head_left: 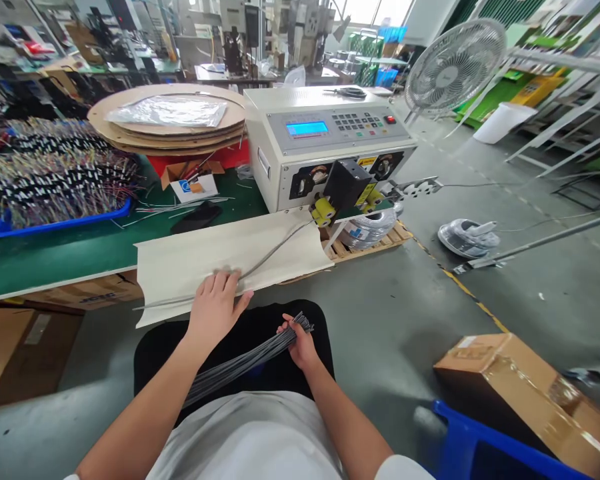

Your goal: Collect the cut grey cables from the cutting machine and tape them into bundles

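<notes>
Slanting away from the machine, the grey cable runs under the nearer left hand, its grip unclear; farther from the machine, the right hand's fingers clasp a cable bundle.

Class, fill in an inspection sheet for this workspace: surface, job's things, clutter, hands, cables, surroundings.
Surface: green tabletop; cream sheet at its front edge.
Job's things: machine, blue display lit; grey cable running from its yellow rollers onto the sheet.
Clutter: plastic bag on cardboard discs; small open box; loose wires.
Hands: left hand palm down over the grey cable, grip hidden; right hand grasping a bundle of grey cables.
Cables: coil on the floor; black cable atop the machine.
Surroundings: fan, carton; other people, nothing seen.
</notes>
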`<act>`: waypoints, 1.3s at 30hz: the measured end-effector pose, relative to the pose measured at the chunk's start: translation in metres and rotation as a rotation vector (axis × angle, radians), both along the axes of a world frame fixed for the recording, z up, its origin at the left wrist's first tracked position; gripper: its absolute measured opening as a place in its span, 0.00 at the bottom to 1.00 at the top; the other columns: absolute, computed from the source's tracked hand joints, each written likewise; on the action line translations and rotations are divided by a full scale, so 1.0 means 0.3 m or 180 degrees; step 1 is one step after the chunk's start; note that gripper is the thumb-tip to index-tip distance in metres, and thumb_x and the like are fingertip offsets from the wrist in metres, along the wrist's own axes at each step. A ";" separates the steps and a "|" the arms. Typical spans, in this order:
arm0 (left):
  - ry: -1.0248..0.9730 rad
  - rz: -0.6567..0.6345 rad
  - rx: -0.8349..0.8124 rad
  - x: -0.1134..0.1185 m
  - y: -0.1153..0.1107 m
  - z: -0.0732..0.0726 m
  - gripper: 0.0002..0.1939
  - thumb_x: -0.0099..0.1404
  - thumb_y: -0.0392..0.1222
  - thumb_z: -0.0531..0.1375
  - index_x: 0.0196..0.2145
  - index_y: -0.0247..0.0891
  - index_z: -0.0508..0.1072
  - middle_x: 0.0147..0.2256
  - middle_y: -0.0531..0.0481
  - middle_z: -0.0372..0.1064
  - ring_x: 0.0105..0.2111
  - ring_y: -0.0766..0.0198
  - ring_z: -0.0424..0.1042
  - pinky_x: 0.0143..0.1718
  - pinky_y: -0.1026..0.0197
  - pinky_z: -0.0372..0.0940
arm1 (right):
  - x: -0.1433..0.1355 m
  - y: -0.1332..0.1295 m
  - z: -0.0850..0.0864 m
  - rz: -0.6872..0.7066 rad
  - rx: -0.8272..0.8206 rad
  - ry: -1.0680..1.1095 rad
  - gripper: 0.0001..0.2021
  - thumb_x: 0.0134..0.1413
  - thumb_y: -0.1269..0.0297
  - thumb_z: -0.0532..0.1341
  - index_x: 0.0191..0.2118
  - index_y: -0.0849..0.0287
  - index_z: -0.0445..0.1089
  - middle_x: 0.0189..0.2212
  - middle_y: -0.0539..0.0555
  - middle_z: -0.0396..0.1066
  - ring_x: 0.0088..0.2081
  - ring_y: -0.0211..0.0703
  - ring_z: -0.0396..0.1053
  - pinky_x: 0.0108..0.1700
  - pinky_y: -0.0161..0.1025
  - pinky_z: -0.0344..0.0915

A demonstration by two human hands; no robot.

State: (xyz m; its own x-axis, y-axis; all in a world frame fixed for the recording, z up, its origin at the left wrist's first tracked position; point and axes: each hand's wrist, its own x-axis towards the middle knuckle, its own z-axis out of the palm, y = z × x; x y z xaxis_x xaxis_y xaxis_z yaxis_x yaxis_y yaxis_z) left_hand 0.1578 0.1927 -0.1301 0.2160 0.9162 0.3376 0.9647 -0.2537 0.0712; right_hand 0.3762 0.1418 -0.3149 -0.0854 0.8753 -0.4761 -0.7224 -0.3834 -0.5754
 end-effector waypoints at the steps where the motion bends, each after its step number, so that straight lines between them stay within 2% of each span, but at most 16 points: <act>1: 0.0068 -0.0051 -0.0002 -0.022 -0.009 0.000 0.23 0.69 0.55 0.50 0.53 0.39 0.68 0.42 0.42 0.70 0.44 0.52 0.68 0.43 0.54 0.60 | 0.001 0.001 -0.002 0.0003 -0.0015 -0.0013 0.15 0.46 0.57 0.70 0.41 0.57 0.76 0.28 0.50 0.72 0.34 0.44 0.72 0.47 0.47 0.68; 4: 0.0267 -0.0311 0.0183 -0.111 -0.056 0.005 0.13 0.70 0.49 0.53 0.43 0.41 0.73 0.34 0.47 0.71 0.38 0.59 0.70 0.38 0.59 0.58 | 0.002 0.004 -0.005 -0.0003 -0.0083 -0.0078 0.16 0.46 0.57 0.69 0.41 0.59 0.76 0.31 0.53 0.76 0.36 0.46 0.74 0.48 0.49 0.68; 6: 0.0384 -0.0600 0.0495 -0.173 -0.110 0.007 0.09 0.68 0.45 0.56 0.43 0.42 0.73 0.30 0.51 0.72 0.33 0.63 0.70 0.34 0.60 0.57 | 0.001 0.004 -0.005 0.0006 -0.0132 -0.0129 0.16 0.47 0.58 0.69 0.41 0.59 0.76 0.34 0.55 0.77 0.39 0.49 0.75 0.50 0.50 0.68; 8: 0.0477 -0.0982 0.0760 -0.217 -0.182 0.001 0.11 0.65 0.42 0.60 0.46 0.43 0.73 0.26 0.54 0.71 0.28 0.65 0.69 0.32 0.61 0.56 | 0.000 0.004 -0.005 0.0026 -0.0127 -0.0142 0.15 0.48 0.58 0.68 0.41 0.60 0.76 0.36 0.57 0.79 0.42 0.51 0.76 0.52 0.52 0.67; 10: 0.0558 -0.1308 0.0743 -0.231 -0.261 -0.022 0.14 0.63 0.40 0.63 0.47 0.43 0.72 0.23 0.56 0.69 0.25 0.67 0.67 0.31 0.61 0.56 | -0.002 0.003 -0.006 0.0039 -0.0073 -0.0112 0.14 0.49 0.58 0.67 0.41 0.60 0.76 0.38 0.59 0.79 0.44 0.52 0.76 0.54 0.52 0.67; 12: 0.0519 -0.1424 0.0454 -0.217 -0.336 -0.068 0.12 0.62 0.40 0.63 0.45 0.42 0.73 0.23 0.57 0.69 0.24 0.68 0.67 0.30 0.61 0.56 | -0.004 0.003 -0.008 0.0047 -0.0040 -0.0079 0.15 0.49 0.59 0.67 0.42 0.60 0.76 0.40 0.60 0.79 0.45 0.53 0.76 0.54 0.51 0.67; 16: 0.0191 -0.1116 -0.0440 -0.167 -0.446 -0.200 0.05 0.66 0.41 0.59 0.39 0.42 0.74 0.26 0.55 0.72 0.25 0.68 0.69 0.29 0.62 0.57 | -0.005 -0.001 -0.012 0.0045 -0.0077 -0.0015 0.15 0.48 0.60 0.66 0.42 0.60 0.76 0.41 0.60 0.79 0.45 0.53 0.76 0.54 0.50 0.67; 20: 0.0020 -0.0803 -0.0974 -0.151 -0.487 -0.295 0.08 0.68 0.43 0.56 0.39 0.42 0.75 0.29 0.53 0.75 0.29 0.65 0.72 0.32 0.62 0.60 | -0.001 -0.013 -0.012 0.0014 -0.0046 0.0043 0.15 0.48 0.60 0.66 0.43 0.59 0.76 0.43 0.59 0.78 0.48 0.54 0.75 0.55 0.51 0.66; 24: -0.0019 -0.0693 -0.1202 -0.137 -0.484 -0.324 0.10 0.70 0.44 0.54 0.39 0.42 0.75 0.31 0.52 0.76 0.31 0.64 0.73 0.33 0.61 0.60 | -0.004 -0.015 -0.008 0.0001 -0.0023 0.0012 0.14 0.49 0.60 0.66 0.43 0.57 0.75 0.40 0.56 0.78 0.46 0.52 0.75 0.54 0.51 0.67; 28: 0.0254 -0.0633 -0.1570 -0.136 -0.474 -0.309 0.13 0.71 0.45 0.50 0.42 0.44 0.74 0.32 0.51 0.75 0.33 0.62 0.72 0.34 0.60 0.60 | -0.015 -0.005 0.002 -0.0107 0.0190 0.0077 0.08 0.51 0.61 0.65 0.38 0.56 0.74 0.28 0.49 0.74 0.38 0.46 0.75 0.49 0.48 0.69; 30: 0.0509 -0.0362 -0.1798 -0.182 -0.476 -0.295 0.14 0.70 0.46 0.51 0.47 0.44 0.72 0.34 0.49 0.74 0.35 0.60 0.72 0.34 0.59 0.60 | -0.016 -0.002 0.004 -0.0110 0.0233 0.0165 0.05 0.52 0.62 0.64 0.35 0.55 0.73 0.26 0.47 0.71 0.35 0.43 0.74 0.47 0.47 0.69; 33: 0.0830 0.0208 -0.2104 -0.319 -0.487 -0.294 0.19 0.68 0.47 0.52 0.53 0.40 0.68 0.38 0.45 0.72 0.40 0.54 0.71 0.38 0.55 0.62 | -0.013 0.001 -0.003 -0.0141 0.0190 0.0203 0.04 0.51 0.63 0.65 0.34 0.55 0.72 0.27 0.48 0.71 0.34 0.43 0.73 0.45 0.46 0.70; 36: 0.0671 0.0542 -0.2390 -0.465 -0.507 -0.327 0.21 0.68 0.49 0.50 0.54 0.37 0.66 0.42 0.42 0.70 0.44 0.52 0.70 0.43 0.52 0.63 | -0.011 0.005 -0.015 -0.0176 0.0106 0.0202 0.05 0.50 0.64 0.65 0.34 0.56 0.72 0.28 0.48 0.72 0.36 0.44 0.74 0.45 0.45 0.70; 39: 0.0269 0.0696 -0.2525 -0.542 -0.537 -0.374 0.20 0.68 0.51 0.48 0.51 0.38 0.66 0.42 0.43 0.67 0.43 0.54 0.70 0.46 0.52 0.64 | -0.014 0.009 -0.021 -0.0165 0.0050 0.0195 0.05 0.49 0.64 0.66 0.34 0.56 0.72 0.29 0.49 0.73 0.37 0.45 0.74 0.46 0.45 0.70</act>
